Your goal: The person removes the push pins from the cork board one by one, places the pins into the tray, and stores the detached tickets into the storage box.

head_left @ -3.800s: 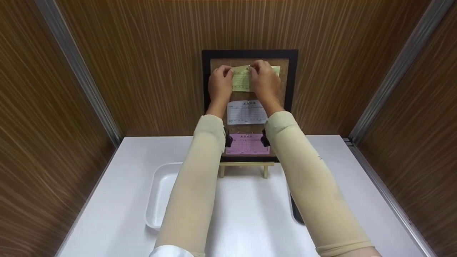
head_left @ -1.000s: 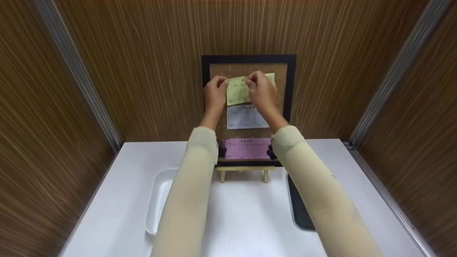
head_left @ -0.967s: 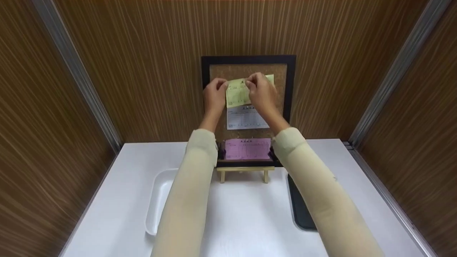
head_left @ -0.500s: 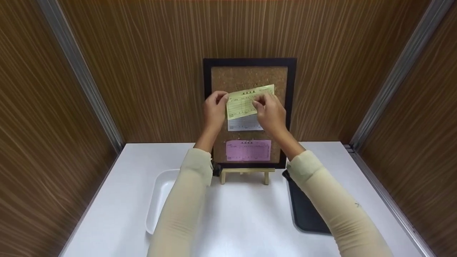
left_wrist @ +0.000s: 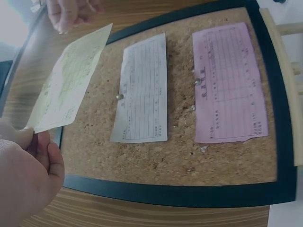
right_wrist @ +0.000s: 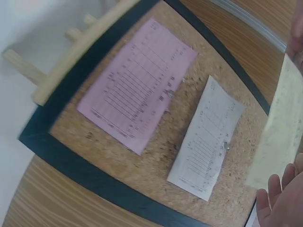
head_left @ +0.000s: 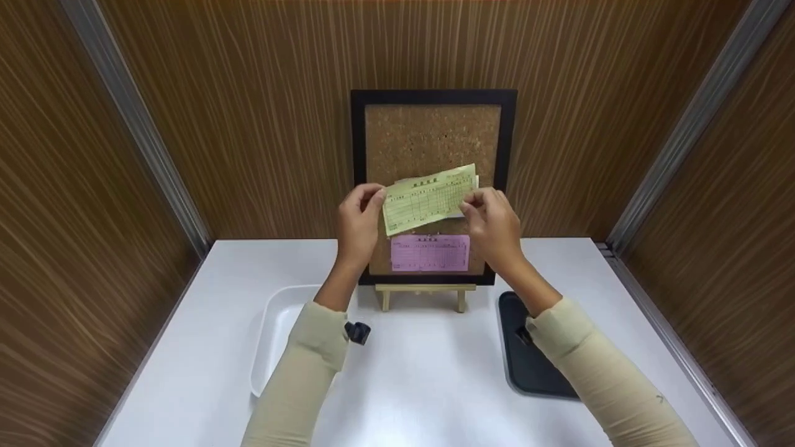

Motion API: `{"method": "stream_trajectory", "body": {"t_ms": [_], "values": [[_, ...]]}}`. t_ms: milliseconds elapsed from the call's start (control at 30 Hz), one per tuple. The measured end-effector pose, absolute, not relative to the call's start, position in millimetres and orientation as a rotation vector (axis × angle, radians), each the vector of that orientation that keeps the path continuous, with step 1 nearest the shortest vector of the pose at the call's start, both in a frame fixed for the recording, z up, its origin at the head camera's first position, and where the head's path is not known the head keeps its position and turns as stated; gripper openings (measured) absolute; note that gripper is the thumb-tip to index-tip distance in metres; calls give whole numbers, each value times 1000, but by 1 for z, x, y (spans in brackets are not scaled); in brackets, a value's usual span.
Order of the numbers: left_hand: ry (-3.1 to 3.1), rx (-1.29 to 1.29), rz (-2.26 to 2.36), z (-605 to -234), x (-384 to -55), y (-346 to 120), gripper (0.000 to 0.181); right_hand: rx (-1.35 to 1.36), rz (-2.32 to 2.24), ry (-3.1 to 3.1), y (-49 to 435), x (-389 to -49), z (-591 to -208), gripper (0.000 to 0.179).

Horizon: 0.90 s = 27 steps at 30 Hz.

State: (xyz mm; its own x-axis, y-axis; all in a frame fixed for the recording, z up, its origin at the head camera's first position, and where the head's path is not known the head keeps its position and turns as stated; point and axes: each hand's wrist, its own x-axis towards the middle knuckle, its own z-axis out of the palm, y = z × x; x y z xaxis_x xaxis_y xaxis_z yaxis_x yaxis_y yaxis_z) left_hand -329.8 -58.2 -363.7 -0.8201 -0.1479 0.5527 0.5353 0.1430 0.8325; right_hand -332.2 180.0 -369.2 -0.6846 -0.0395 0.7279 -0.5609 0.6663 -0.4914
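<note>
A yellow printed slip is off the framed corkboard, tilted in front of it. My left hand pinches its left edge between thumb and fingers. Beside its lower right edge is my right hand, thumb and index together; in the left wrist view a tiny pale pushpin shows at those fingertips, though blurred. Pinned to the cork are a white slip, mostly covered by the yellow one in the head view, and a pink slip lower down. Each has one pushpin at its top edge.
The board stands on a small wooden easel at the back of a white table. A white tray lies left, partly under the left forearm. To the right is a black tray. Wood-grain panels enclose three sides.
Both hands have come down from the board's upper part. The yellow slip, earlier flat at the top, is now off the cork in the left hand. The right hand has shifted right, away from its top edge.
</note>
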Motion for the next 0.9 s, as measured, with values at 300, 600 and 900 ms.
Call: {"method": "stream_trajectory", "body": {"t_ms": [300, 600, 900], "values": [[-1869, -269, -1720, -390, -291, -84, 20, 442, 980, -2160, 205, -304, -402, 7], [-1791, -122, -1794, -418, -266, -113, 17, 405, 984, -2173, 228, -285, -433, 7], [-1830, 20, -1819, -441, -240, -145, 23, 359, 940, -2181, 255, -273, -462, 9]]}}
